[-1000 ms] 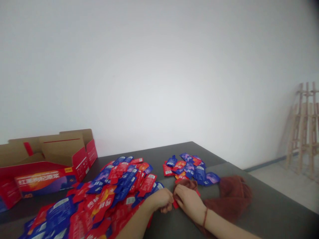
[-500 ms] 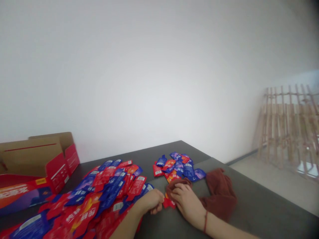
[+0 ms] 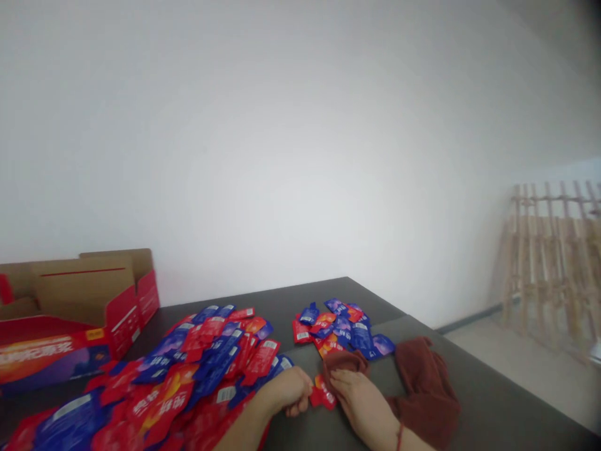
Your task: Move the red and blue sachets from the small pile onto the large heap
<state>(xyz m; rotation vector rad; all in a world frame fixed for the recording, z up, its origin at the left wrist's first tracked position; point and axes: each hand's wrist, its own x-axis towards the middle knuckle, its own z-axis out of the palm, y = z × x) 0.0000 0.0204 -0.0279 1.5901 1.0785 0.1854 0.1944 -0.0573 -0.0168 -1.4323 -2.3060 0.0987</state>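
Observation:
My left hand (image 3: 292, 393) is closed, its fingertips pinching the edge of a small red pouch (image 3: 323, 393) on the dark table. My right hand (image 3: 364, 401), with a red cord at the wrist, presses a brown cloth (image 3: 345, 361) against the pouch's right part and covers it. The rest of the cloth lies bunched to the right of that hand. Beside my left forearm spreads a large heap of red and blue pouches (image 3: 206, 369). Beyond the hands lies a smaller pile of pouches (image 3: 345, 329).
An open cardboard box (image 3: 123, 319) with red printed sides stands at the left rear of the table (image 3: 493, 401). A white wall (image 3: 300, 156) rises behind the table. Wooden racks (image 3: 549, 269) lean on the floor at the far right.
The view has shifted a little, so things appear lower and farther right. My right hand and the cloth have slid slightly right along the pouch, uncovering more of it. My left hand keeps its pinch.

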